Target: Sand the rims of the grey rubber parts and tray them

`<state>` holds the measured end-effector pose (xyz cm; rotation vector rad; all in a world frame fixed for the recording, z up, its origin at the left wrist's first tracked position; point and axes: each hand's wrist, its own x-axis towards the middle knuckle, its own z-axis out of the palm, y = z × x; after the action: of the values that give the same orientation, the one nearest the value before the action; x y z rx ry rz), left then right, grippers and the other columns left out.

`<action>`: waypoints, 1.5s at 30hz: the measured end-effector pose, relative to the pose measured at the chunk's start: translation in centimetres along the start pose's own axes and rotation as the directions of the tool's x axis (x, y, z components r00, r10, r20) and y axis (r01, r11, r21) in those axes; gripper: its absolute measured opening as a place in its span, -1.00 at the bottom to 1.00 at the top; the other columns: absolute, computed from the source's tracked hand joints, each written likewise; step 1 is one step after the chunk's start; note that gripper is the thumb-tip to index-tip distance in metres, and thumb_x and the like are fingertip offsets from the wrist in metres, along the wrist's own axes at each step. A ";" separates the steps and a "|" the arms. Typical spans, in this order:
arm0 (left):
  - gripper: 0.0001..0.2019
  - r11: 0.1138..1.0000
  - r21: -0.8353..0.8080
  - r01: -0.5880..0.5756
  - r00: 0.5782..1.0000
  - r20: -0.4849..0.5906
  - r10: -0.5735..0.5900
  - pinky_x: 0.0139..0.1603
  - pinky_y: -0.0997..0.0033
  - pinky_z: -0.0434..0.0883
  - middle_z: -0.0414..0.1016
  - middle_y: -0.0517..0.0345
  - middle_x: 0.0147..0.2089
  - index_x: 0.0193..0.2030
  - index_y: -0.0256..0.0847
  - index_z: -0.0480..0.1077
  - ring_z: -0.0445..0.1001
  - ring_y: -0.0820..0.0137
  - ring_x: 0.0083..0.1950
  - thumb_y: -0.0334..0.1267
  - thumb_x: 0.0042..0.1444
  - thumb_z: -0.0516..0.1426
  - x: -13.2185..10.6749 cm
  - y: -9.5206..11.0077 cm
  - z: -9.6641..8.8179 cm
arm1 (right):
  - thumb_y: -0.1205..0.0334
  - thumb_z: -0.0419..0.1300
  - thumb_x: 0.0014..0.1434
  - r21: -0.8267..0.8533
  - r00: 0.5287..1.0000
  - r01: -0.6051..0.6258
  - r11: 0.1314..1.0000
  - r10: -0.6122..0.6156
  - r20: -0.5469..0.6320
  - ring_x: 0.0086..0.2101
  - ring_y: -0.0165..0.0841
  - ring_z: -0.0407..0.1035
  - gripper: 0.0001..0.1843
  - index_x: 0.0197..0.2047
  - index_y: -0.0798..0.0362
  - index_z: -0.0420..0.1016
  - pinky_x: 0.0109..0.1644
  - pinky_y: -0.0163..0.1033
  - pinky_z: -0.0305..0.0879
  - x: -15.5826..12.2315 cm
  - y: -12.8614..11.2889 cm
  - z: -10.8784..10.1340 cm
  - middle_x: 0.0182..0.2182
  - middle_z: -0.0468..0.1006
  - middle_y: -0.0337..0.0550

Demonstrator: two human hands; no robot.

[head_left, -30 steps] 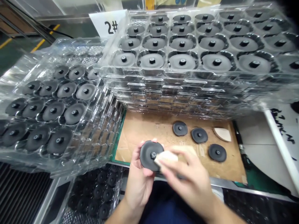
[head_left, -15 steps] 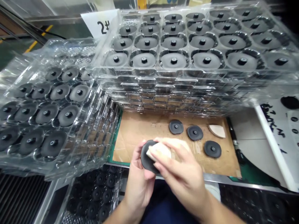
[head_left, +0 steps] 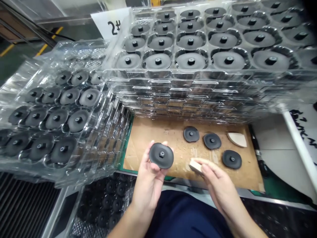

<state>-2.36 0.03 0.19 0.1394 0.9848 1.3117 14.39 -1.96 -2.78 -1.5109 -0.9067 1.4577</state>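
My left hand [head_left: 149, 178] grips a dark grey rounded disc [head_left: 158, 162] by its rim, its short central post facing up toward me. To the right, my right hand [head_left: 218, 177] pinches a pale cream block [head_left: 196, 166] that looks like a sanding or polishing pad, held apart from the disc. Beyond my hands, three similar discs lie post-up on the cardboard sheet [head_left: 151, 132]: one at the back [head_left: 191, 134], one in the middle [head_left: 212, 141] and one at the right [head_left: 231, 159]. A second cream wedge-shaped block [head_left: 237, 139] rests near them.
A tall stack of clear plastic trays [head_left: 173, 74] filled with discs stands behind the cardboard. Another tray stack [head_left: 96, 132] stands at the left. A paper sign [head_left: 105, 24] marked 2# is at the back. A white-edged panel [head_left: 300, 153] borders the right side.
My right hand has drawn the cream block off the disc and moved right. In my left hand the disc has tipped, so its post now shows. The view has shifted slightly.
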 end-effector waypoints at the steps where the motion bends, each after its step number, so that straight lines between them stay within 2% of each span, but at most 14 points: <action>1: -0.41 1.000 0.008 0.007 1.000 -0.013 -0.006 0.01 0.27 0.43 0.50 -0.01 0.06 0.01 -0.06 0.39 0.48 0.17 0.03 -0.13 -0.25 0.36 0.1 0.0 0.0 | -0.15 0.13 0.12 0.043 0.997 -0.072 0.996 0.073 -0.007 -0.41 -0.29 0.44 -0.55 -0.27 0.07 0.58 -0.42 -0.26 0.40 -0.1 1.0 -0.2 -0.38 0.57 -0.04; 6: -0.29 0.996 0.064 0.056 0.998 -0.005 -0.056 0.04 0.22 0.41 0.43 -0.08 0.13 0.12 -0.11 0.31 0.41 0.11 0.11 -0.07 -0.24 0.35 0.2 -0.2 0.1 | -0.18 0.12 0.10 0.044 0.986 -0.163 0.986 0.162 0.031 -0.71 -0.44 0.23 -0.52 -0.33 0.12 0.51 -0.70 -0.37 0.20 0.0 2.3 -0.2 -0.70 0.36 -0.27; 9: -0.32 0.994 0.090 0.068 0.997 0.036 -0.071 0.06 0.22 0.39 0.43 -0.07 0.13 0.12 -0.12 0.32 0.39 0.12 0.13 -0.08 -0.21 0.34 0.3 -0.4 0.4 | -0.13 0.17 0.08 0.036 0.996 -0.093 0.995 0.092 0.020 -0.63 -0.42 0.30 -0.59 -0.30 0.08 0.51 -0.62 -0.36 0.28 0.9 -0.2 0.2 -0.60 0.43 -0.24; 12: -0.38 0.994 0.094 0.056 0.994 0.088 -0.064 0.02 0.31 0.42 0.47 0.00 0.06 0.07 -0.12 0.36 0.44 0.21 0.05 -0.09 -0.19 0.34 0.2 -0.7 0.6 | 0.03 0.19 0.12 -0.024 0.988 0.156 0.988 -0.156 0.000 -0.34 -0.36 0.42 -0.74 -0.18 -0.01 0.50 -0.30 -0.32 0.39 1.5 -4.1 1.0 -0.30 0.53 -0.19; 14: -0.42 0.989 0.121 0.089 0.990 0.103 -0.101 -0.05 0.38 0.44 0.54 0.10 -0.11 0.03 -0.12 0.39 0.49 0.30 -0.08 -0.13 -0.20 0.35 0.1 -0.9 0.8 | 0.21 0.11 0.20 -0.183 0.873 0.488 0.854 -0.473 0.119 -0.21 -0.34 0.41 -0.78 -0.10 -0.01 0.47 -0.13 -0.27 0.37 1.5 -6.4 1.9 -0.20 0.52 -0.15; 16: -0.47 0.974 0.165 0.153 0.983 0.073 -0.167 -0.12 0.42 0.46 0.55 0.16 -0.22 0.01 -0.09 0.41 0.51 0.34 -0.16 -0.18 -0.18 0.34 0.0 -1.0 0.8 | 0.33 0.03 0.24 -0.289 0.759 0.648 0.705 -0.566 0.323 -0.23 -0.36 0.41 -0.76 -0.08 0.05 0.45 -0.13 -0.28 0.37 1.2 -7.9 2.6 -0.23 0.52 -0.13; 19: -0.56 0.964 0.200 0.175 0.984 -0.002 -0.178 -0.16 0.46 0.46 0.56 0.18 -0.17 -0.07 -0.05 0.45 0.51 0.34 -0.14 -0.25 -0.17 0.34 -0.2 -1.0 1.0 | 0.39 0.04 0.25 -0.373 0.742 0.643 0.669 -0.421 0.522 -0.33 -0.44 0.42 -0.79 -0.16 0.05 0.48 -0.25 -0.38 0.35 1.0 -8.6 3.1 -0.32 0.53 -0.21; 24: -0.68 0.960 0.212 0.185 0.964 0.150 -0.219 -0.08 0.40 0.45 0.56 0.19 -0.36 -0.27 -0.17 0.54 0.51 0.32 -0.23 -0.22 -0.25 0.37 -0.5 -0.9 1.4 | 0.32 -0.02 0.29 -0.365 0.703 0.710 0.602 -0.627 0.335 -0.33 -0.40 0.40 -0.75 -0.08 0.12 0.46 -0.22 -0.31 0.36 0.8 -8.4 3.2 -0.36 0.49 -0.16; 28: -0.44 0.969 0.183 0.165 0.969 0.155 -0.194 -0.02 0.39 0.43 0.56 0.17 -0.07 -0.06 -0.02 0.48 0.50 0.28 -0.06 -0.18 -0.32 0.40 -0.4 -0.5 1.4 | 0.42 0.06 0.23 -0.241 0.728 0.648 0.723 -0.493 0.477 -0.35 -0.48 0.40 -0.80 -0.19 0.08 0.49 -0.25 -0.43 0.33 0.2 -8.7 2.3 -0.36 0.51 -0.22; 31: -0.58 0.965 0.182 0.187 0.952 0.210 -0.223 -0.07 0.43 0.45 0.59 0.17 -0.23 -0.20 -0.11 0.53 0.53 0.31 -0.14 -0.18 -0.30 0.39 -0.5 -0.6 1.7 | 0.42 0.07 0.23 -0.313 0.763 0.635 0.706 -0.510 0.398 -0.35 -0.45 0.40 -0.81 -0.18 0.12 0.50 -0.24 -0.40 0.32 0.4 -8.9 2.4 -0.36 0.51 -0.17; 33: -0.74 0.963 0.184 0.196 0.939 0.247 -0.238 -0.06 0.51 0.43 0.58 0.21 -0.33 -0.30 -0.13 0.55 0.53 0.37 -0.17 -0.23 -0.22 0.36 -0.7 -0.6 2.0 | 0.39 0.04 0.25 -0.302 0.705 0.708 0.638 -0.617 0.349 -0.35 -0.39 0.39 -0.77 -0.11 0.21 0.49 -0.21 -0.33 0.32 0.4 -8.9 2.7 -0.37 0.51 -0.10; 36: -0.60 0.969 0.155 0.194 0.948 0.225 -0.226 0.00 0.54 0.39 0.59 0.24 -0.17 -0.17 -0.04 0.53 0.51 0.40 -0.08 -0.23 -0.26 0.37 -1.0 -0.4 2.0 | 0.42 0.04 0.25 -0.199 0.645 0.750 0.631 -0.630 0.433 -0.34 -0.41 0.39 -0.77 -0.12 0.23 0.48 -0.20 -0.36 0.32 0.1 -8.6 2.1 -0.37 0.52 -0.11; 40: -0.46 0.969 0.104 0.224 0.942 0.230 -0.243 -0.08 0.56 0.43 0.58 0.18 -0.08 -0.11 -0.04 0.51 0.52 0.38 -0.08 -0.18 -0.36 0.40 -0.8 -0.3 1.7 | 0.39 0.12 0.22 -0.271 0.759 0.613 0.742 -0.458 0.462 -0.41 -0.52 0.37 -0.82 -0.15 0.06 0.50 -0.28 -0.47 0.28 -0.1 -7.7 -0.1 -0.36 0.52 -0.25; 45: -0.46 0.976 0.032 0.218 0.950 0.221 -0.219 0.02 0.51 0.41 0.56 0.14 -0.01 -0.06 -0.04 0.49 0.50 0.33 0.01 -0.13 -0.30 0.37 -0.7 -0.8 1.9 | 0.26 0.15 0.21 -0.208 0.913 0.405 0.890 -0.382 0.141 -0.28 -0.49 0.41 -0.85 -0.14 -0.11 0.47 -0.25 -0.48 0.29 0.8 -6.0 -1.5 -0.25 0.55 -0.33</action>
<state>-0.46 0.00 1.17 0.1740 0.7890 1.0640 16.18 1.00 2.36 -1.3246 -1.3966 1.1612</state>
